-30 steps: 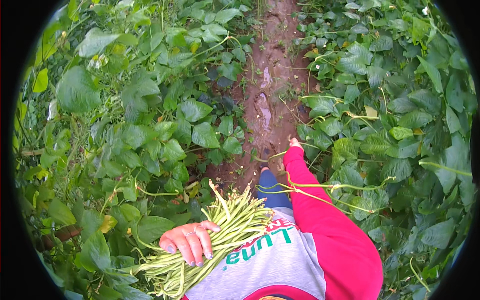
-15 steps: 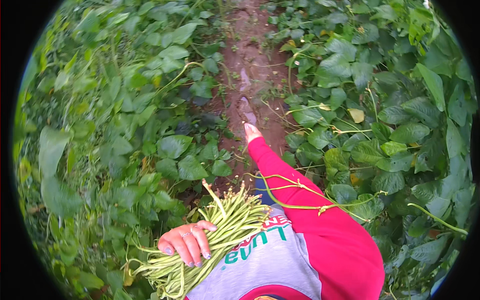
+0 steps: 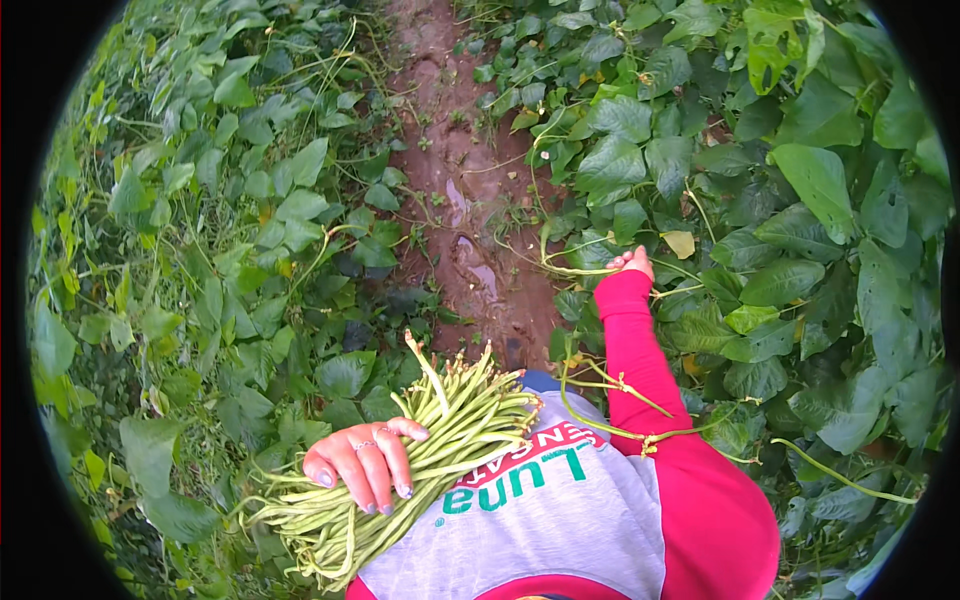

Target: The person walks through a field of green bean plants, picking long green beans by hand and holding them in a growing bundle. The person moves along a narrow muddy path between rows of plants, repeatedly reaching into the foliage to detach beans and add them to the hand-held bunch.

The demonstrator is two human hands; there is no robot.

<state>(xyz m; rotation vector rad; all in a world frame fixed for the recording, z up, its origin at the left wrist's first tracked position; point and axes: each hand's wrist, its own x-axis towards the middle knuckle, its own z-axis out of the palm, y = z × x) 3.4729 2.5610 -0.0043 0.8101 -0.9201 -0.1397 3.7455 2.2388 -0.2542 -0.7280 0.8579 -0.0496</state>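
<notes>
A thick bundle of long green beans [image 3: 420, 480] lies slantwise against my grey and red shirt. My left hand [image 3: 365, 460], with rings on its fingers, is wrapped over the bundle and presses it to my body. My right arm reaches forward to the plants on the right of the path. At its end my right hand [image 3: 633, 263] is closed on a thin green vine [image 3: 575, 270] that runs off leftward toward the path. Its fingertips are small in the picture and partly hidden.
A muddy path [image 3: 450, 180] with puddles runs ahead between dense leafy bean plants [image 3: 250, 190] on the left and more leafy plants [image 3: 800, 230] on the right. A loose curling vine [image 3: 650, 437] crosses in front of my right upper arm.
My right hand has moved from over the path rightward to the plants and closed on a vine. My view has shifted to the right. The left hand keeps holding the beans.
</notes>
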